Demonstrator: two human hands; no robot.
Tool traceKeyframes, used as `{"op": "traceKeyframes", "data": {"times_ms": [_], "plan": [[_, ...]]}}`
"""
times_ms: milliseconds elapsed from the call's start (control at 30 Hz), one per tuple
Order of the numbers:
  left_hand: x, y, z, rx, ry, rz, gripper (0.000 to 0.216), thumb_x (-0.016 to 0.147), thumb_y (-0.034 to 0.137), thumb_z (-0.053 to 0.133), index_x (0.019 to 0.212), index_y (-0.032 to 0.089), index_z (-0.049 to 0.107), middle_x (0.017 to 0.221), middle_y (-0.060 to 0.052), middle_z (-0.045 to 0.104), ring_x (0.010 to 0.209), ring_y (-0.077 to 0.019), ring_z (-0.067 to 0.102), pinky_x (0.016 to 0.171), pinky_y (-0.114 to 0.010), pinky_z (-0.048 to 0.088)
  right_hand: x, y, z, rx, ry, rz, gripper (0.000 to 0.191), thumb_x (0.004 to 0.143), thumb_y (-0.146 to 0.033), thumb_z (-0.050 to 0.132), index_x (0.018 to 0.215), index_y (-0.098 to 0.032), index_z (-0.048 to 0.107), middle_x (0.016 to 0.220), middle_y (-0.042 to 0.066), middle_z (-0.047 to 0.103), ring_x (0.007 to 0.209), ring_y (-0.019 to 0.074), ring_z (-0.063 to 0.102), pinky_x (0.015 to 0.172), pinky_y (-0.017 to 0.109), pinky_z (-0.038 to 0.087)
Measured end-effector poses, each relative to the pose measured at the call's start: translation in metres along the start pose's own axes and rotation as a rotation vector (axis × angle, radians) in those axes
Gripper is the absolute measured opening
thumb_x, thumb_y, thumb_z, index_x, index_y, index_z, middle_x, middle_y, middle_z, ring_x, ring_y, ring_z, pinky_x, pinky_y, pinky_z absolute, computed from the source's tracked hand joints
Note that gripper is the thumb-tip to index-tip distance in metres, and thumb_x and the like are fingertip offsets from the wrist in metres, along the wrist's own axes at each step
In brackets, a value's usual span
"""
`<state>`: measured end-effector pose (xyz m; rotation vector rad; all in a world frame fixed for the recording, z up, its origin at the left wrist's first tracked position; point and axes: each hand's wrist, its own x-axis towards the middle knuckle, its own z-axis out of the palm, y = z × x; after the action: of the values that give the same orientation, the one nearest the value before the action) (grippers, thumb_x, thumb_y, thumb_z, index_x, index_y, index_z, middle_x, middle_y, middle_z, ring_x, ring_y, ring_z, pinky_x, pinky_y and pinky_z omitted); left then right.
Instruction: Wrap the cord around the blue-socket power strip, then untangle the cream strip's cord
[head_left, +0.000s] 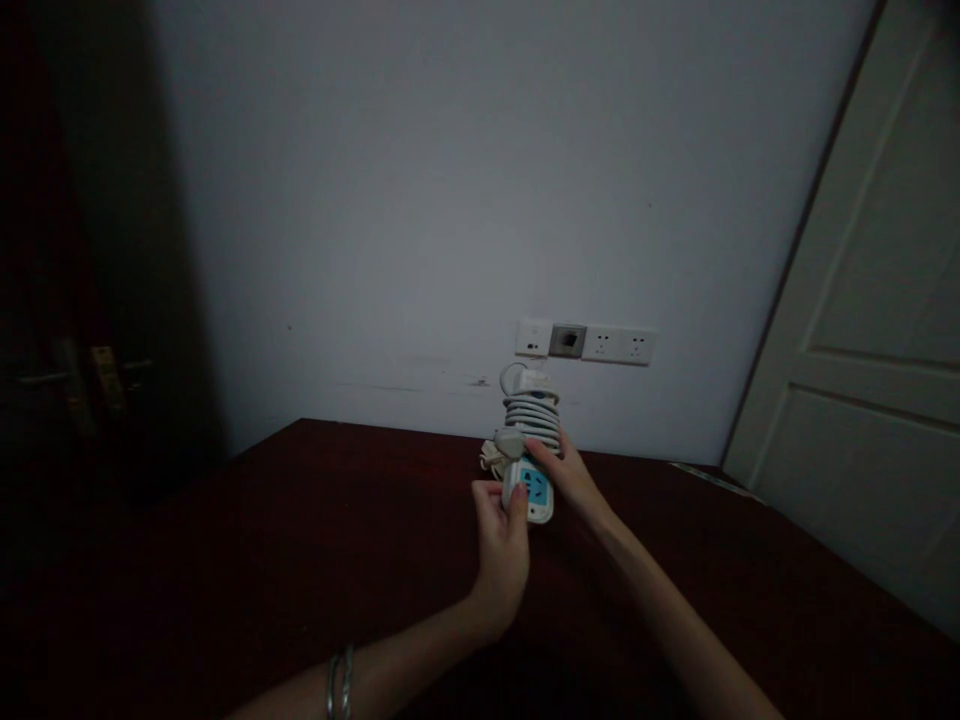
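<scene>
Left hand (pixel 501 555) grips a white power strip (pixel 537 488) (blue-faced, wound in cord (pixel 532 420)).

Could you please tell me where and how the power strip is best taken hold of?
I would grip the power strip by its socket end, from the near left. This end is narrow, points toward the person and lies free of the coiled cord. The left hand holds it there, thumb at the socket face; the right hand is at the right side.
</scene>
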<state>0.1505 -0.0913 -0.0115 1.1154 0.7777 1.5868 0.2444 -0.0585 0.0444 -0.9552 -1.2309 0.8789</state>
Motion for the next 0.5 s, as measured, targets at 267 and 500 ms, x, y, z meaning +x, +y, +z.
{"op": "traceKeyframes", "data": {"times_ms": [267, 500], "plan": [[0.027, 0.034, -0.021, 0.481, -0.465, 0.323, 0.017, 0.082, 0.036, 0.051, 0.081, 0.019, 0.051, 0.08, -0.004, 0.062, 0.073, -0.016, 0.058, 0.069, -0.026, 0.043, 0.008, 0.005, -0.021, 0.188, 0.124, 0.007, 0.064, 0.053, -0.053, 0.074, 0.102, -0.017, 0.055, 0.081, 0.004, 0.067, 0.063, 0.0177, 0.062, 0.056, 0.028, 0.05], [0.073, 0.064, -0.039, 0.378, -0.213, 0.208, 0.028, 0.083, 0.04, 0.046, 0.074, 0.016, 0.056, 0.065, -0.002, 0.058, 0.057, -0.0135, 0.057, 0.051, -0.023, 0.043, 0.007, 0.005, -0.027, 0.108, 0.029, -0.064, 0.069, 0.051, -0.048, 0.076, 0.109, -0.02, 0.052, 0.099, 0.009, 0.067, 0.082, 0.023, 0.065, 0.07, 0.033, 0.052]]}}
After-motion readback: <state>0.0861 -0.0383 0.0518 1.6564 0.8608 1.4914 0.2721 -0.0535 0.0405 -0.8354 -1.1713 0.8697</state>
